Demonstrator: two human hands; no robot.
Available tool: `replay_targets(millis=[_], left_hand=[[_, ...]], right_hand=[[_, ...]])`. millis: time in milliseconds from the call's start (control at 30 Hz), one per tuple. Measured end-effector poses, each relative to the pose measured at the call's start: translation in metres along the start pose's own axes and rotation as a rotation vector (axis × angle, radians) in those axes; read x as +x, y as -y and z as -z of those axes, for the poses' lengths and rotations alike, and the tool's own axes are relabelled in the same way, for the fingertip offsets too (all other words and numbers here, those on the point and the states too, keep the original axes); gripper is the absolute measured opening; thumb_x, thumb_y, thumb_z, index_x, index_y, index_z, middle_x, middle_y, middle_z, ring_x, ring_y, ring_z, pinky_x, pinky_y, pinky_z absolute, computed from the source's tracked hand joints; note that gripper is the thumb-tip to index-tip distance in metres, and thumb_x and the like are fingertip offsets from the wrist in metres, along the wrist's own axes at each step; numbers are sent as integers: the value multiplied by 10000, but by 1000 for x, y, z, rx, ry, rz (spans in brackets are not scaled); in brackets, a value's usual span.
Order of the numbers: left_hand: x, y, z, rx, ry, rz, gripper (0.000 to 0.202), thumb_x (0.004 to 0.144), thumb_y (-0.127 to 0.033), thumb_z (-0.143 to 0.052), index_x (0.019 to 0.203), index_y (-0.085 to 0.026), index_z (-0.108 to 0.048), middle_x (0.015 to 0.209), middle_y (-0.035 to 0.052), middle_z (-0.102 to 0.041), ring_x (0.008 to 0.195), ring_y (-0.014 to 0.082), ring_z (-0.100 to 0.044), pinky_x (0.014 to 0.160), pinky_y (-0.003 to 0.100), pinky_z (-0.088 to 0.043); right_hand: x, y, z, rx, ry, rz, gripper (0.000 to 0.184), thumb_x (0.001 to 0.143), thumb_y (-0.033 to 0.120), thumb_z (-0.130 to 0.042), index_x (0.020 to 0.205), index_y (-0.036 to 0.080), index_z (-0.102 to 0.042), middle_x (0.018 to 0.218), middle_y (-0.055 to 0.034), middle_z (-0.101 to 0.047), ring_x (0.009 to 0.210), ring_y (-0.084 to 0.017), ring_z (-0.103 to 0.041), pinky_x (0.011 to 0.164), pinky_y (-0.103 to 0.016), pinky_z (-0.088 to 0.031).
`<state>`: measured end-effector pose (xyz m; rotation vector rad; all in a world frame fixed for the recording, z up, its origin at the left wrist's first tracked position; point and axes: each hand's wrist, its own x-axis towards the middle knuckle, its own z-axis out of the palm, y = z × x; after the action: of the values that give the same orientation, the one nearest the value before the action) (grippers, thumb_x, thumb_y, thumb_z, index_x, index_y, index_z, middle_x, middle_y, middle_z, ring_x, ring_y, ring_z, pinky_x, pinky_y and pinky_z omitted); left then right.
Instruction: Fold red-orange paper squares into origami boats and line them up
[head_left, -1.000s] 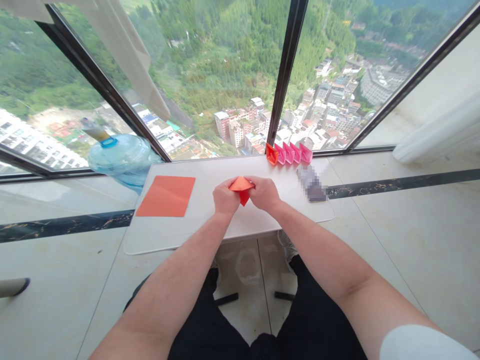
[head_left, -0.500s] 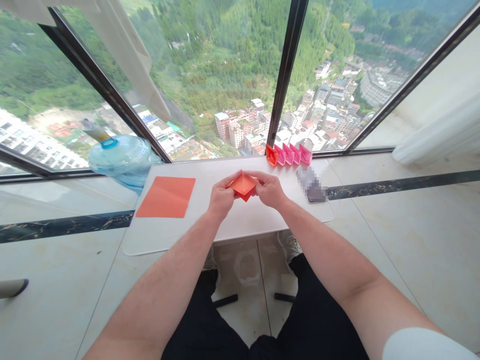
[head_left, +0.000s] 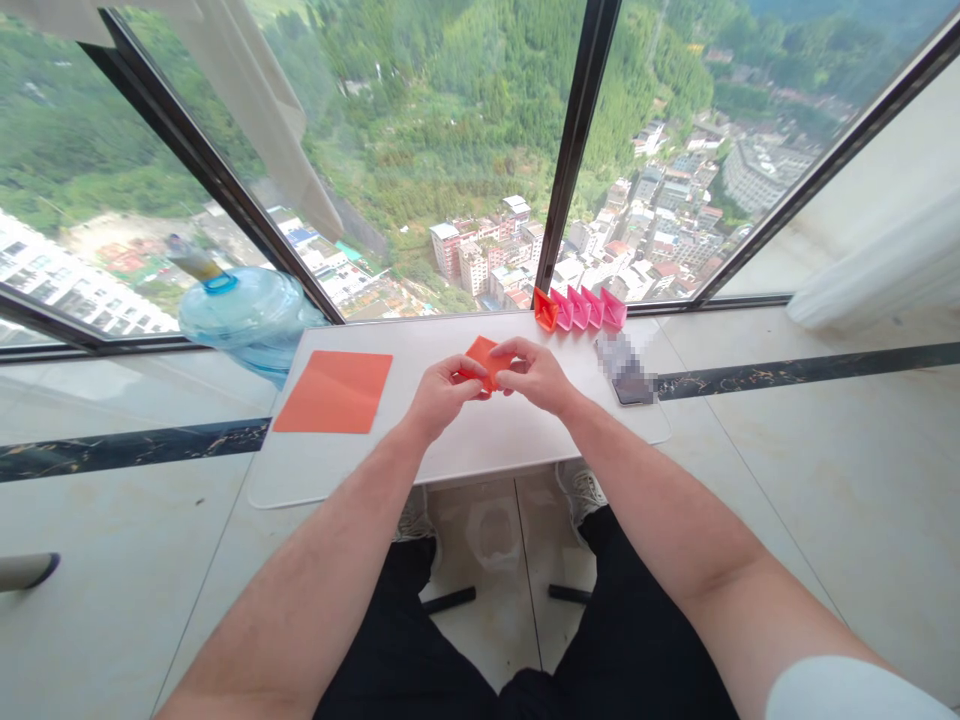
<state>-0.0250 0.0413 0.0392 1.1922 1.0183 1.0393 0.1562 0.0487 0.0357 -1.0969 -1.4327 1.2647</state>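
Observation:
Over the middle of a small white table (head_left: 360,465), both my hands pinch a folded orange paper piece (head_left: 485,361). My left hand (head_left: 439,396) grips its left side with closed fingers. My right hand (head_left: 538,376) grips its right side, thumb and fingers pressed on the paper. A flat orange paper sheet (head_left: 334,391) lies on the table to the left. At the table's far edge stands a row of finished folded pieces (head_left: 579,308), one orange and several pink.
A phone (head_left: 624,368) lies on the table right of my hands. A large blue water jug (head_left: 238,315) lies on the floor behind the table's left corner, against the floor-to-ceiling window. My legs are under the table.
The folded paper opened into a small tray shape half a second ago and is now pressed flatter and held a little higher. Both hands shifted slightly away from me.

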Motion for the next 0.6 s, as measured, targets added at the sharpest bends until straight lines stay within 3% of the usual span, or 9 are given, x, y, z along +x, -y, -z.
replay_targets(millis=[200, 600], left_hand=[[0, -2, -2, 228, 13, -57, 68, 665, -191, -680, 731, -177, -683, 691, 21, -690, 597, 151, -625, 600, 300, -535], [3, 3, 7, 400, 65, -36, 61, 659, -192, -666, 708, -198, -631, 648, -4, -652, 524, 135, -578, 524, 272, -477]], right_hand=[[0, -5, 0, -66, 35, 12, 380, 645, 166, -634, 1024, 191, -630, 806, 23, -675, 606, -120, -635, 550, -253, -527], [1, -11, 1, -98, 94, 24, 504, 633, 137, -626, 1133, 206, -621, 847, 19, -698, 619, -124, -639, 551, -259, -541]])
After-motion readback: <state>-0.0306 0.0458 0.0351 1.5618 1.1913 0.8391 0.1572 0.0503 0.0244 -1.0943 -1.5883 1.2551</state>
